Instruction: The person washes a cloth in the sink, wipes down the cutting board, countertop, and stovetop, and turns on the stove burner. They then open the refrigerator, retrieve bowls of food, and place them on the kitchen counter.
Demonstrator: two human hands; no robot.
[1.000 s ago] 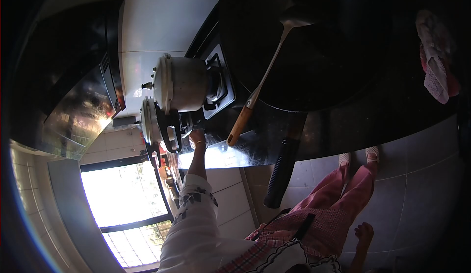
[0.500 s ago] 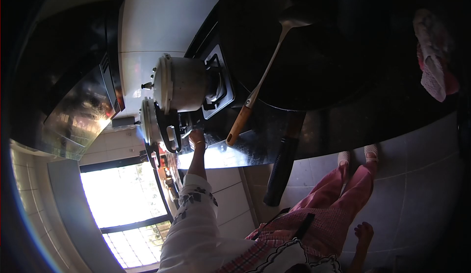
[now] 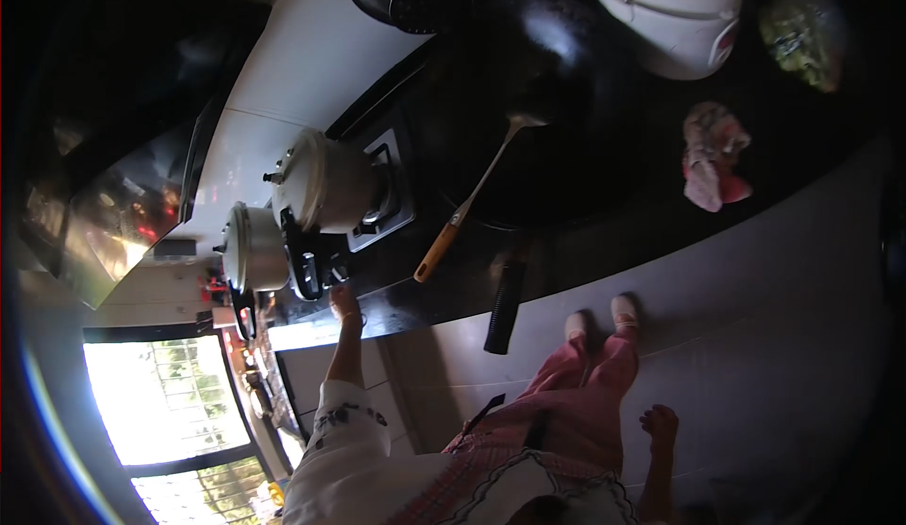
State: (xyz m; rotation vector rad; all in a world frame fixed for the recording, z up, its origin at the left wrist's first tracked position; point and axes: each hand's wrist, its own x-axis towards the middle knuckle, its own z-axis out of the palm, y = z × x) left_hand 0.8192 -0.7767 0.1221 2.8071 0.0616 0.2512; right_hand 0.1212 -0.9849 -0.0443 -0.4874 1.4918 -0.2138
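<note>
My left hand (image 3: pixel 343 302) reaches to the front of the stove, just beside the black handle of a pressure cooker (image 3: pixel 330 183). Its fingers are closed on something small at the stove's front edge that I cannot make out. A second pressure cooker (image 3: pixel 260 249) stands farther left. Low at my side hangs my right hand (image 3: pixel 660 423), empty, its fingers loosely bent and a little apart. A cooking utensil with a wooden handle (image 3: pixel 437 249) rests in the large dark wok (image 3: pixel 557 194); its head is hard to see in shadow. The wok's black handle (image 3: pixel 503 308) juts over the counter edge.
On the dark counter lie a pink and white cloth (image 3: pixel 714 159), a white lidded appliance (image 3: pixel 675 15) and a bag of greens (image 3: pixel 797 39). A perforated steel vessel (image 3: pixel 425 1) is near the wall. A range hood (image 3: pixel 123 194) hangs at left, above a bright window (image 3: pixel 170 393).
The view has swung, bringing the white appliance, the bag of greens and the steel vessel into sight. My left hand stays at the stove front; my right still hangs down.
</note>
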